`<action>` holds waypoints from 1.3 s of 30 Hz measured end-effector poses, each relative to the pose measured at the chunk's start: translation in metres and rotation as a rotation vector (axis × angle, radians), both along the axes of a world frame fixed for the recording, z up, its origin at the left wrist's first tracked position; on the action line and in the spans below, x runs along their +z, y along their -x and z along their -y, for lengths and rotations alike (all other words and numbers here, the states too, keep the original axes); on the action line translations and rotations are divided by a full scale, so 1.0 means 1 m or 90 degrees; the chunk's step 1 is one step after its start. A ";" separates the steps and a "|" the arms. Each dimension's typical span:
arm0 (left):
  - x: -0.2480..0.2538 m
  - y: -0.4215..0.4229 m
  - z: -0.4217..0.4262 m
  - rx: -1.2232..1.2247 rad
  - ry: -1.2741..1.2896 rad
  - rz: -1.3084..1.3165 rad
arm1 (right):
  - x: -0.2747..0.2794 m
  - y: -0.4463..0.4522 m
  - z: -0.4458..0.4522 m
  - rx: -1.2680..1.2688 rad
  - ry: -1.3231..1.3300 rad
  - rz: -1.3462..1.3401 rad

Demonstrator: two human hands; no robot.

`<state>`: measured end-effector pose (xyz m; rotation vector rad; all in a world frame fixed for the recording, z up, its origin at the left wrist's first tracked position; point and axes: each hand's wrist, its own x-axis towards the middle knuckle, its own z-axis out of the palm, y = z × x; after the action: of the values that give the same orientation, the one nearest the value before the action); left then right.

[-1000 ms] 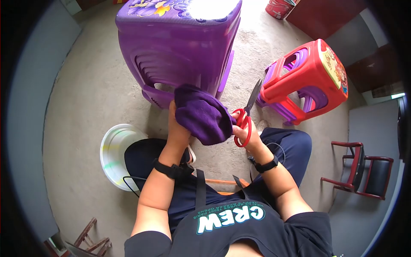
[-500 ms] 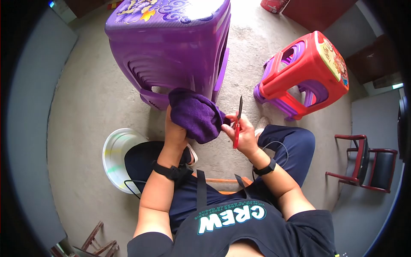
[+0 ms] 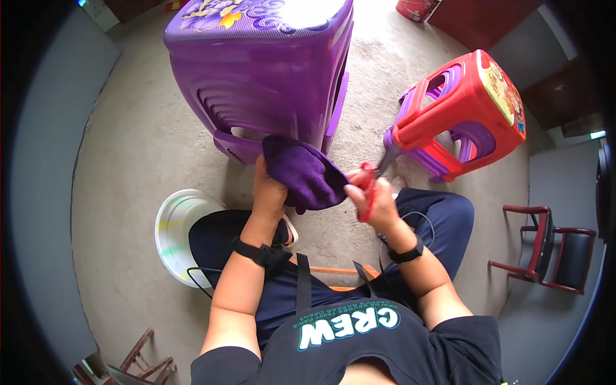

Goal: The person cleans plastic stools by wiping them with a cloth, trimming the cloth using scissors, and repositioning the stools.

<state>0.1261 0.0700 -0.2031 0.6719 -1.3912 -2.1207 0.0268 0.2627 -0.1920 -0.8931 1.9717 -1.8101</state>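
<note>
My left hand (image 3: 269, 189) is closed around a soft purple cap-shaped cloth (image 3: 305, 176), holding it up before the purple stool. The cloth hides part of those fingers. In my right hand (image 3: 378, 205) is a pair of red-handled scissors (image 3: 389, 158), blurred, with dark blades pointing up and away to the right. Thumb and fingertips of this hand are at the cloth's right edge; whether they pinch it I cannot tell.
A tall purple plastic stool (image 3: 256, 77) stands just ahead. To the right is a red and purple stool (image 3: 462, 122). A white bucket (image 3: 168, 240) sits beside my left leg. A dark chair (image 3: 545, 247) is far right, and a wooden frame (image 3: 151, 362) lower left.
My right hand has shifted slightly right, and the scissors have tilted from upright toward the right. The purple cloth has turned and looks flatter, its edge drawn toward the right hand.
</note>
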 end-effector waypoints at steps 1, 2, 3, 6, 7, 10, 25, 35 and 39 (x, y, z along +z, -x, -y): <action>-0.005 0.002 0.000 0.017 0.054 0.060 | 0.025 0.006 -0.008 -0.014 -0.040 -0.058; -0.009 0.004 0.000 0.034 0.108 0.119 | 0.054 0.009 -0.020 -0.061 -0.116 0.023; -0.012 0.005 -0.002 0.005 0.220 0.179 | 0.070 0.015 -0.025 -0.112 -0.061 -0.108; -0.020 0.009 -0.014 -0.126 0.571 0.317 | 0.126 0.023 -0.056 -0.116 -0.036 -0.009; -0.006 0.009 -0.023 -0.241 0.554 0.365 | 0.130 0.021 -0.056 -0.115 -0.033 -0.033; 0.006 0.010 -0.043 -0.472 0.552 0.367 | 0.133 0.018 -0.049 -0.045 -0.092 -0.112; 0.063 -0.017 -0.020 -0.170 0.558 0.053 | 0.136 -0.016 -0.011 -0.017 0.345 0.469; 0.025 -0.002 -0.051 -0.565 -0.063 0.014 | 0.100 0.019 0.013 -0.087 0.192 0.317; -0.017 0.004 -0.069 -0.494 -0.212 0.067 | 0.039 0.053 0.016 -0.097 -0.004 0.174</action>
<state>0.1224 0.1386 -0.2199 0.3897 -1.5300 -3.0071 -0.0257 0.2471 -0.1531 -0.4719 1.9116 -1.8919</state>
